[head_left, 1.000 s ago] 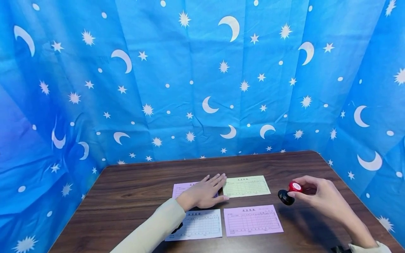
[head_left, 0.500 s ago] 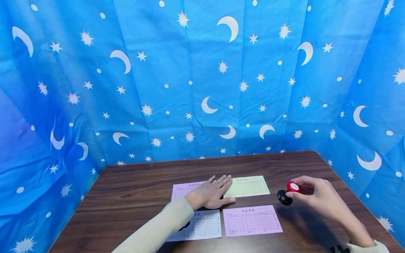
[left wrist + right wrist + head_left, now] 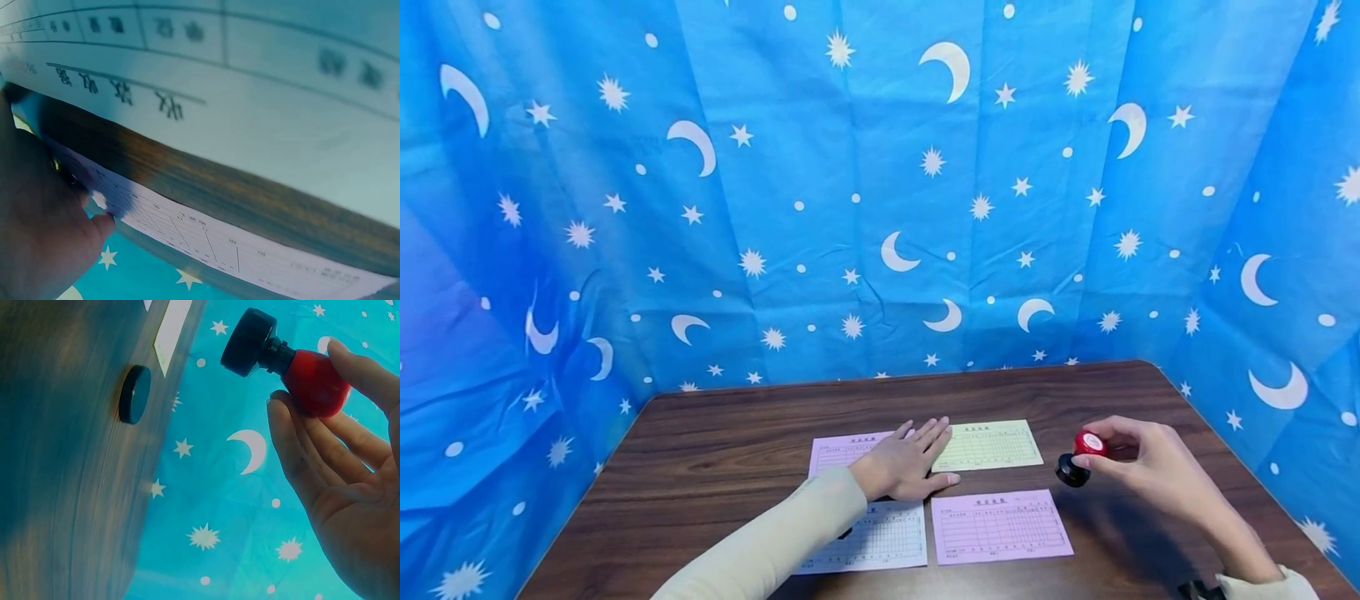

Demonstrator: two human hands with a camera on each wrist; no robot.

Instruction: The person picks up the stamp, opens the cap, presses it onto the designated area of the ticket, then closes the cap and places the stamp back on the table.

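Observation:
My right hand [image 3: 1165, 471] pinches a stamp [image 3: 312, 381] by its red rounded handle, with thumb and fingertips. The stamp's black round base is tilted and held above the table. Below it, in the right wrist view, a round black cap [image 3: 135, 394] lies on the wood. My left hand [image 3: 906, 467] lies with straight, spread fingers over a far purple form [image 3: 835, 450], fingertips at the left edge of a yellow-green form [image 3: 988, 443]. A near white-blue form [image 3: 887, 537] is partly hidden by the left sleeve. To its right lies another purple form [image 3: 1002, 527].
The forms lie on a dark wood-grain table [image 3: 715, 433]. A blue cloth [image 3: 820, 167] with white moons and stars hangs behind the table and at both sides.
My left hand has slid a little to the right, covering more of the yellow-green form's left edge. The right hand, still gripping the stamp, has moved very slightly left.

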